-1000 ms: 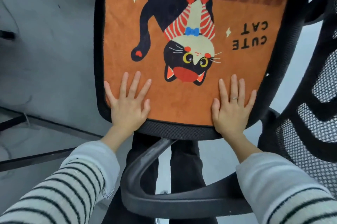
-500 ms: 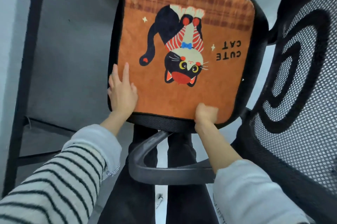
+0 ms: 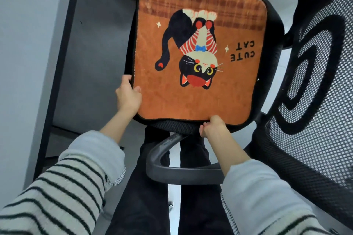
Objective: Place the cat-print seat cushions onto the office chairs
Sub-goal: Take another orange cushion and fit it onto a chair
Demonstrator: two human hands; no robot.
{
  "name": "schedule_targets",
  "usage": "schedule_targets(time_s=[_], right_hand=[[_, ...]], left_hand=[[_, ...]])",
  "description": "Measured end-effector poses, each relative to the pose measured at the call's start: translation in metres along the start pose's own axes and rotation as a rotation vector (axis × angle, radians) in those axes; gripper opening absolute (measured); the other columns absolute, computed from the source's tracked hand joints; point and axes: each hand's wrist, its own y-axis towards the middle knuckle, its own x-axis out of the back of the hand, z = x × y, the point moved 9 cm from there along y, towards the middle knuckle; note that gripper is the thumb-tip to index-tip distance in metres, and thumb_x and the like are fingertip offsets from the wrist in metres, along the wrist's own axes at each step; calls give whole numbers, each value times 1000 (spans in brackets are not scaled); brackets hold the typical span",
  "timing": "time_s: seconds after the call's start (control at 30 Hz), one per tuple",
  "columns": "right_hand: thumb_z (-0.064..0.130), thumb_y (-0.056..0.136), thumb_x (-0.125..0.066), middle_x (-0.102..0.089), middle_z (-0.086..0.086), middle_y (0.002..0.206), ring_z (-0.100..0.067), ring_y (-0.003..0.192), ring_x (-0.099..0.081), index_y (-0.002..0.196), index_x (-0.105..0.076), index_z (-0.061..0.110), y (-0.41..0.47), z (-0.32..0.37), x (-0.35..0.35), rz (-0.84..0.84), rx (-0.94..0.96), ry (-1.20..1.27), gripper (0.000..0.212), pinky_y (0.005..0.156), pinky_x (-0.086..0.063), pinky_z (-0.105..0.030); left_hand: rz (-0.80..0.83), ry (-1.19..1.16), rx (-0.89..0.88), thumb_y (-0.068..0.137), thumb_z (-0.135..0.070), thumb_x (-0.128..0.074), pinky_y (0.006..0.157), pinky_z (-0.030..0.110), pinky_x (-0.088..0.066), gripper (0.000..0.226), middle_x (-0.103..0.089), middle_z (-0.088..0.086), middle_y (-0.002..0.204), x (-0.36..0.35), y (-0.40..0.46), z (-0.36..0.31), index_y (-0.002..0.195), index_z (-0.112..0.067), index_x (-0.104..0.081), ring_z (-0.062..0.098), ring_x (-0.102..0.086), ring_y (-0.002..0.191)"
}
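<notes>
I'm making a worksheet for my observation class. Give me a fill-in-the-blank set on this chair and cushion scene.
1. The cushion lies on the seat of the ____ office chair.
2. The words printed on the cushion read CUTE ____.
3. The left hand grips the cushion's ____ edge, as seen in the picture.
4. The right hand grips the cushion's near edge, and both sleeves are ____.

Missing words: black; CAT; left; striped

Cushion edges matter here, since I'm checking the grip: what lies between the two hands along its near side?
In the head view, the cushion's bare orange near-left corner lies between the left hand and right hand, with the chair seat's black rim just below.
</notes>
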Motion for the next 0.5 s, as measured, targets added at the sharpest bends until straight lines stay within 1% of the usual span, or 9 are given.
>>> schedule_targets(time_s=[0.03, 0.1, 0.13, 0.2, 0.27, 0.33, 0.4, 0.47, 0.5], right_hand=[[5, 94, -33, -42, -24, 138, -39, 128, -42, 89, -50, 1, -15, 10, 4, -65, 24, 3, 18, 109, -37, -47], [10, 94, -38, -54, -10, 121, -26, 109, -54, 112, -55, 9, -37, 36, 18, -212, 86, 106, 25, 103, -44, -43], [13, 95, -39, -56, -6, 116, -22, 100, -56, 114, -56, 15, -46, 53, 18, -233, 164, 106, 25, 98, -46, -41], [18, 98, -38, -57, -4, 116, -21, 94, -54, 119, -56, 20, -67, 91, 12, -217, 360, -29, 28, 82, -46, -34], [19, 101, -35, -53, -2, 109, -19, 96, -48, 131, -50, 20, -88, 131, 4, -211, 546, -234, 33, 79, -39, -29], [19, 101, -32, -53, -5, 108, -21, 104, -48, 130, -50, 17, -104, 171, -5, -197, 710, -435, 34, 83, -37, -30], [19, 101, -31, -59, -12, 115, -30, 114, -48, 129, -50, 14, -115, 204, -12, -214, 879, -653, 34, 89, -37, -32], [19, 101, -32, -62, -13, 116, -34, 113, -50, 128, -51, 12, -116, 224, -13, -244, 988, -733, 34, 89, -37, -34], [19, 101, -32, -62, -13, 116, -34, 113, -52, 127, -52, 11, -114, 231, -11, -259, 1024, -719, 34, 89, -37, -35]], left_hand=[[17, -41, 38, 92, -13, -54, 80, 32, -41, 30, -57, 9, 103, 1, -4, 6, 122, -14, -48, 27, -51, 101], [63, -103, 125, 89, -12, -59, 75, 30, -42, 20, -56, 5, 92, 2, -15, 20, 108, -14, -53, 25, -53, 101], [99, -115, 178, 88, -11, -61, 72, 31, -46, 14, -57, 4, 88, 0, -22, 28, 100, -13, -53, 25, -56, 98], [206, -116, 268, 88, -9, -62, 69, 35, -55, 15, -59, 6, 87, -9, -41, 37, 81, -10, -49, 25, -60, 86], [357, -38, 322, 89, -13, -62, 71, 39, -59, 26, -62, 10, 83, -26, -62, 40, 70, -10, -45, 23, -62, 69], [543, 109, 326, 91, -23, -60, 71, 37, -60, 24, -69, 12, 81, -45, -81, 35, 75, -7, -54, 20, -63, 60], [649, 243, 271, 92, -30, -57, 71, 34, -60, 27, -72, 9, 77, -60, -88, 28, 84, -5, -62, 20, -65, 62], [622, 353, 167, 92, -34, -56, 76, 37, -59, 30, -72, 6, 75, -63, -77, 14, 84, -6, -66, 20, -67, 69], [582, 397, 113, 91, -36, -56, 79, 38, -58, 30, -72, 5, 81, -61, -68, 5, 85, -8, -67, 22, -67, 75]])
